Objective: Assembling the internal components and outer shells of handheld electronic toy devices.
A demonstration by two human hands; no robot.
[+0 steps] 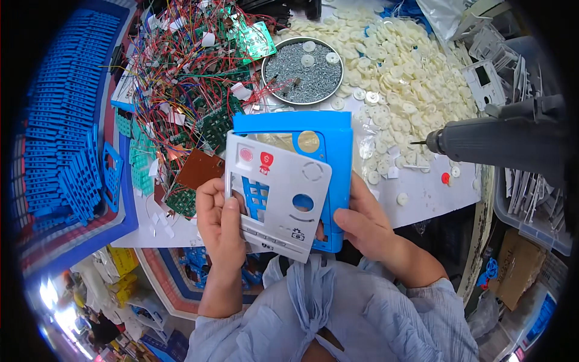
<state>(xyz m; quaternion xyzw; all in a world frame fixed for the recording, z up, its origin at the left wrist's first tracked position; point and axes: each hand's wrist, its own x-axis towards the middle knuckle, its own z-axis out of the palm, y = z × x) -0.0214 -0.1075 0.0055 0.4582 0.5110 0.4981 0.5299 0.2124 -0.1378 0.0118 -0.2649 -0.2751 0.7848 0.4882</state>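
My left hand point(219, 222) grips the left edge of a white plastic front panel point(280, 193), thumb on its face. The panel has a rectangular window, a round hole and red and black printed symbols. Behind it, my right hand point(369, 224) holds a blue plastic panel point(339, 160) by its right edge, with the thumb on the near side. The blue panel has a large opening and a round hole near its top. The white panel is tilted and overlaps much of the blue one; whether they touch is hidden.
A round tray point(263, 75) of small screws stands beyond the panels. Wired circuit boards point(181, 84) pile up at left, cream plastic discs point(416, 66) at right. An electric screwdriver point(482, 136) juts in from the right. Stacked blue parts point(66, 120) lie far left; a clear bin point(531, 223) of white parts stands right.
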